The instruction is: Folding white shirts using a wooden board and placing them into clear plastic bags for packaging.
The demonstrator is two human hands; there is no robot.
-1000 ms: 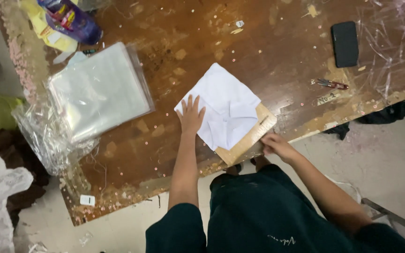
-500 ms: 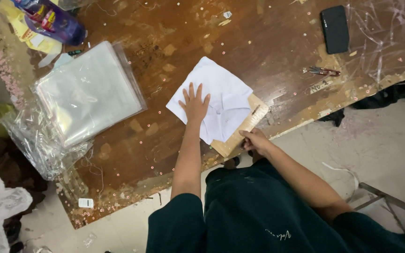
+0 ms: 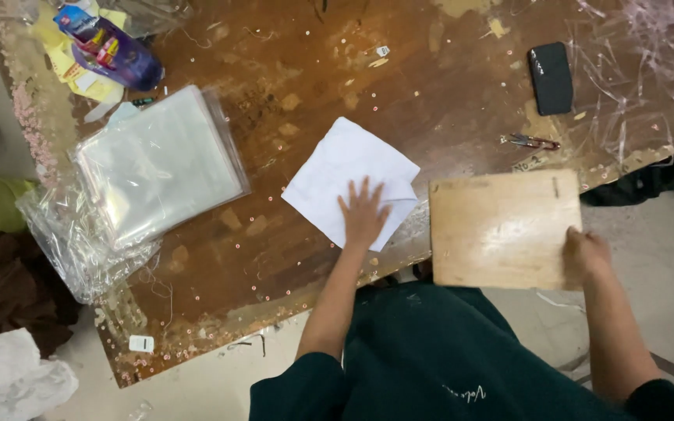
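The wooden board (image 3: 505, 228) that lay under the folded white cloth (image 3: 350, 178) half a second ago is now out from beneath it, drawn off to the right so that it overhangs the worktop's near edge, flat and well clear of the cloth. The right hand (image 3: 585, 251) has gone with it and is closed on the board's lower right corner. The left hand (image 3: 364, 214) remains where it was, open, fingers spread, pressing flat on the cloth's near corner.

The cloth is plain white, folded to a rough square turned like a diamond, with a loose flap along its right side; it lies on the worktop near the front edge, about the middle.

The worktop (image 3: 306, 86) is brown, worn and patchy, speckled with small pale dots. A stack of clear plastic bags (image 3: 157, 164) sits to the left, with crumpled clear film spilling over the edge beneath it. A purple packet (image 3: 107, 51) lies on yellow paper at the far left corner. A black phone (image 3: 550, 76) lies at the far right, and small snips (image 3: 534, 142) are nearer the board. The floor below is pale grey.
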